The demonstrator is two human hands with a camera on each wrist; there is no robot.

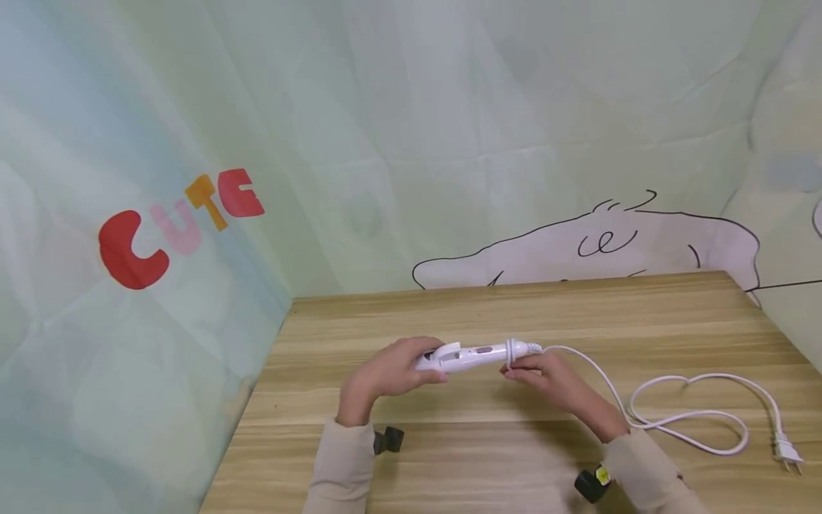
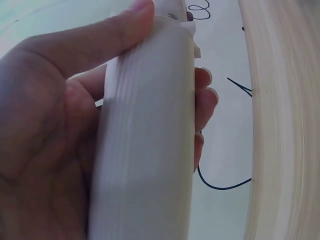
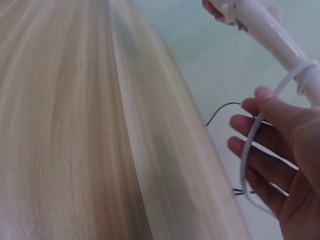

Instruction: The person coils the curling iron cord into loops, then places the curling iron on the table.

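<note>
My left hand (image 1: pixel 393 368) grips a white curling iron (image 1: pixel 465 360) by one end, above the wooden table. In the left wrist view its thick, ribbed white section (image 2: pixel 150 130) lies along the palm, thumb on one side and fingertips showing past the other. A clip lever and a small dark switch show on the iron in the head view. My right hand (image 1: pixel 554 378) is at the iron's cord end and pinches the white power cord (image 3: pixel 244 165) between thumb and fingers. The cord is looped round the handle there.
The rest of the cord (image 1: pixel 690 413) lies in loose curves over the right of the wooden table (image 1: pixel 449 467), ending in a two-pin plug (image 1: pixel 785 448) near the right edge. A printed curtain (image 1: pixel 385 200) hangs behind and left of the table. Both wrists carry small black devices.
</note>
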